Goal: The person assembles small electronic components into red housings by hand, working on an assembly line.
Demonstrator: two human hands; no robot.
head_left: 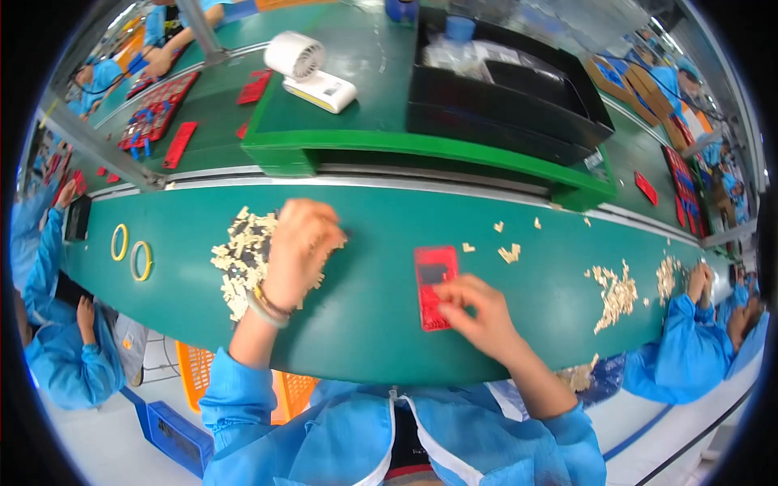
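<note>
Red tray (429, 297) lying on the green bench (365, 332); the right hand (476, 309) bends its fingers over the tray's right side, though I cannot tell whether they pinch anything; nor can I make out how much is finished there; to the left, the left hand (304, 247) curls over the pile (237, 285) of pale pieces, its grip hidden from me; the pile is big, so I judge plenty is left; a few strays (509, 254) lie beyond the tray; 2 rings (141, 262) sit farthest left.
</note>
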